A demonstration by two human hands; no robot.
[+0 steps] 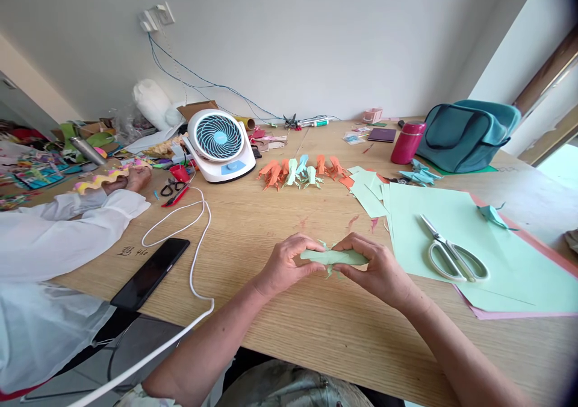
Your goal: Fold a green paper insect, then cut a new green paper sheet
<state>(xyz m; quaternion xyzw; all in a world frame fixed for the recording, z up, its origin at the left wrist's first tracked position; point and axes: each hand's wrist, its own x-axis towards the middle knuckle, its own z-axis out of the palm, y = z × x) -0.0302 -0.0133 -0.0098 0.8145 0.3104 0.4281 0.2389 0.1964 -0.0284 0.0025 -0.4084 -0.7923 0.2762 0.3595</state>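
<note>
A folded light-green paper figure (336,256) with thin cut strips sticking out at its middle is held between both hands, just over the table's near part. My left hand (291,259) pinches it between thumb and fingers on the left. On the other side, my right hand (374,262) grips its right part the same way. Beyond them stands a row of similar paper figures, orange (271,172), pale green (292,171) and blue. White-handled scissors (451,253) lie on large light-green sheets (419,208) to the right of my right hand.
A white fan (221,145) stands at the back left, its white cable (192,262) looping past a black phone (151,273). A pink bottle (407,142) and teal bag (467,136) stand back right. At left, another person's hands (138,178) hold a wavy yellow-pink strip.
</note>
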